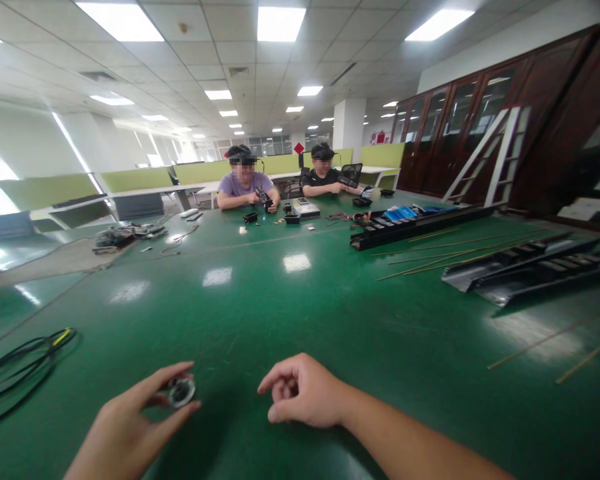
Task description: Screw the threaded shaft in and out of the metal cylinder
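Observation:
My left hand is closed on a small round metal part, silvery at the rim and dark in the middle, pinched between thumb and fingertips above the green table. What exactly the part is, I cannot make out. To the right of it, apart from the part, my right hand hovers over the tabletop. Its index finger reaches out and the thumb stands away from it, while the other fingers curl inward. Nothing shows between them.
A coiled black cable lies at the left. Long black metal channels and thin rods lie at the right. Across the table two people handle dark devices, with small black boxes before them. A stepladder stands behind.

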A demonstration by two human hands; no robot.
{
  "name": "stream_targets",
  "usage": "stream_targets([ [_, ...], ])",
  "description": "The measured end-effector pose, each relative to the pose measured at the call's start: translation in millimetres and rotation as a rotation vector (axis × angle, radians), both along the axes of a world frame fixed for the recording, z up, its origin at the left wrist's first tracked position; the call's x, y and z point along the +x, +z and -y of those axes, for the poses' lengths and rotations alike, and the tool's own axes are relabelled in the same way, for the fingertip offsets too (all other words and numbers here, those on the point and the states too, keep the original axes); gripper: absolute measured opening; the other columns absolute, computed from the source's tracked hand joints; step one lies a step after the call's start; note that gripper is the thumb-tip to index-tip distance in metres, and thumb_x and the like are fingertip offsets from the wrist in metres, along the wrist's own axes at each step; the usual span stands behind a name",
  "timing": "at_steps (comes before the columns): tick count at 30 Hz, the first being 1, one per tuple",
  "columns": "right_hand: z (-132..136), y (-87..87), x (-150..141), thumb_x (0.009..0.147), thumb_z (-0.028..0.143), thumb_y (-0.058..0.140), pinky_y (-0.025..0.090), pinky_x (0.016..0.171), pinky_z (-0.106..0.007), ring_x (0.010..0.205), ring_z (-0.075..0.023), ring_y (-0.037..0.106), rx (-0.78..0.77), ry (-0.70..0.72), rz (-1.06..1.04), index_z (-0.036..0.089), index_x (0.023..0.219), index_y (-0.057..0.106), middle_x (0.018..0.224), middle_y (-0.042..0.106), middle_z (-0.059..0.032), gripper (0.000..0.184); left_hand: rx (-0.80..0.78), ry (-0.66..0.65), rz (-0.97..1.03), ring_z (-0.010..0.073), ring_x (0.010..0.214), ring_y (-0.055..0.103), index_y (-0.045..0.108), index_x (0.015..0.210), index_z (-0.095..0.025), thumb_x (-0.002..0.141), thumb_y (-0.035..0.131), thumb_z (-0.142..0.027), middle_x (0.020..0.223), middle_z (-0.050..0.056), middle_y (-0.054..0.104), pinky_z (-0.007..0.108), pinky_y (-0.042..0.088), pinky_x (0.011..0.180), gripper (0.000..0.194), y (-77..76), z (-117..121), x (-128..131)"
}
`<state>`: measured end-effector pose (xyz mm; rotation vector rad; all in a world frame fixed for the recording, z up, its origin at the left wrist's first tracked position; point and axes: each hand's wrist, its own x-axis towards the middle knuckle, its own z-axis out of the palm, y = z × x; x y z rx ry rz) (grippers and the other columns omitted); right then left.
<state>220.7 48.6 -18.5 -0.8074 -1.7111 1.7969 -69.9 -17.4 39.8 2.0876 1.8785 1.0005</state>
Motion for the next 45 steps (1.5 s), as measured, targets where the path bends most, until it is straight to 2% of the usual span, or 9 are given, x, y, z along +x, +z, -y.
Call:
stream_targets([
  [2,-2.5,-0.2,-0.8,0.063,0.013,0.078,0.037,0.054,-0.019,0.054,-0.0063,0.047,0.049,-0.124,0.015,0.013,0.105,0.071,0.068,0.061,0.0038,0.043,-0.082,-0.098,0.040,0.0214,0.082,0.074,0.063,0.119,-0.026,0.071,0.079,-0.044,0.094,0.001,0.076,0.028,0.060,0.077,0.054,0.1,-21.7,28.8],
  [3,-3.3,-0.5,-1.2,0.064,0.011,0.076,0.037,0.054,-0.019,0.055,-0.0063,0.047,0.078,-0.176,0.024,0.014,0.108,0.070,0.070,0.061,0.0038,0.045,-0.102,-0.129,0.059,0.0213,0.085,0.073,0.064,0.115,-0.025,0.073,0.077,-0.040,0.096,0.001,0.076,0.029,0.060,0.080,0.046,-1.3,-30.6,43.0],
  [8,-2.3,-1.6,-2.2,0.063,0.008,0.069,0.040,0.054,-0.019,0.058,-0.0075,0.051,0.254,-0.283,0.132,0.019,0.111,0.067,0.083,0.061,0.0028,0.049,-0.152,-0.222,0.074,0.0204,0.085,0.069,0.070,0.102,-0.024,0.078,0.070,-0.027,0.098,0.003,0.074,0.030,0.056,0.079,0.024,-22.1,-47.7,82.6],
  [12,0.7,-1.4,-2.1,0.062,0.007,0.067,0.037,0.051,-0.019,0.057,-0.0082,0.050,0.338,-0.259,0.219,0.019,0.101,0.067,0.079,0.061,0.0030,0.040,-0.104,-0.358,0.064,0.0196,0.088,0.068,0.070,0.107,-0.024,0.086,0.066,-0.029,0.098,0.005,0.072,0.027,0.055,0.078,0.021,-36.6,-42.0,82.1],
  [15,0.9,-2.1,-2.3,0.064,0.007,0.066,0.039,0.053,-0.019,0.059,-0.0084,0.052,0.335,-0.277,0.200,0.021,0.107,0.064,0.083,0.062,0.0025,0.045,-0.043,-0.424,0.052,0.0182,0.091,0.069,0.068,0.113,-0.029,0.089,0.065,-0.030,0.102,0.003,0.072,0.024,0.056,0.081,0.024,-40.1,-38.2,78.9],
  [19,-1.5,-3.8,-2.8,0.063,0.006,0.066,0.041,0.054,-0.019,0.060,-0.0086,0.054,0.254,-0.327,0.171,0.021,0.119,0.054,0.085,0.061,0.0030,0.059,0.050,-0.365,0.045,0.0173,0.090,0.071,0.065,0.118,-0.032,0.081,0.074,-0.027,0.103,0.000,0.074,0.023,0.056,0.082,0.039,-45.1,-38.8,76.2],
  [22,-2.0,-4.8,-2.0,0.063,0.005,0.066,0.041,0.053,-0.019,0.061,-0.0085,0.054,0.246,-0.322,0.163,0.022,0.116,0.053,0.086,0.061,0.0035,0.057,0.045,-0.327,0.041,0.0164,0.088,0.071,0.063,0.119,-0.032,0.075,0.077,-0.020,0.100,-0.002,0.074,0.023,0.056,0.080,0.048,-48.8,-39.5,75.6],
  [28,0.8,-7.7,-1.2,0.065,0.006,0.067,0.040,0.053,-0.019,0.058,-0.0073,0.052,0.285,-0.288,0.161,0.023,0.109,0.058,0.090,0.060,0.0031,0.048,-0.018,-0.346,0.045,0.0152,0.081,0.069,0.067,0.100,-0.027,0.079,0.073,-0.021,0.090,-0.003,0.071,0.023,0.053,0.074,0.023,-46.4,-37.9,76.6],
  [45,3.1,-1.4,-3.1,0.072,0.014,0.068,0.041,0.057,-0.022,0.061,-0.0114,0.055,0.404,-0.277,0.272,0.020,0.094,0.074,0.081,0.067,-0.0006,0.024,-0.119,-0.344,0.092,0.0171,0.085,0.071,0.071,0.098,-0.026,0.076,0.074,-0.021,0.093,-0.001,0.075,0.024,0.054,0.078,0.023,-50.7,-38.2,79.6],
])
